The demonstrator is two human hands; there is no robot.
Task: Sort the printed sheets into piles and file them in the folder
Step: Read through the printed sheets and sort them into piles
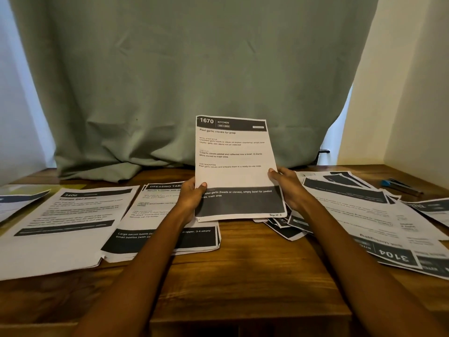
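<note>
I hold a printed sheet [235, 164] headed "1670 KITCHEN" upright above the wooden table [243, 276]. My left hand [190, 199] pinches its left edge, thumb on the front. My right hand [288, 188] grips its right edge. A pile headed "DRESSING TABLE" [150, 220] lies just left of my left arm. Another pile headed "3406" [63, 224] lies further left. A loose spread of unsorted sheets [364, 215] covers the right side, one of them marked "3104". A yellowish folder [29, 190] shows at the far left under a sheet.
A green curtain [170, 81] hangs behind the table and drapes onto its back edge. A blue pen-like object [398, 186] lies at the back right. A cream wall [401, 93] bounds the right side. Bare wood shows in the front middle.
</note>
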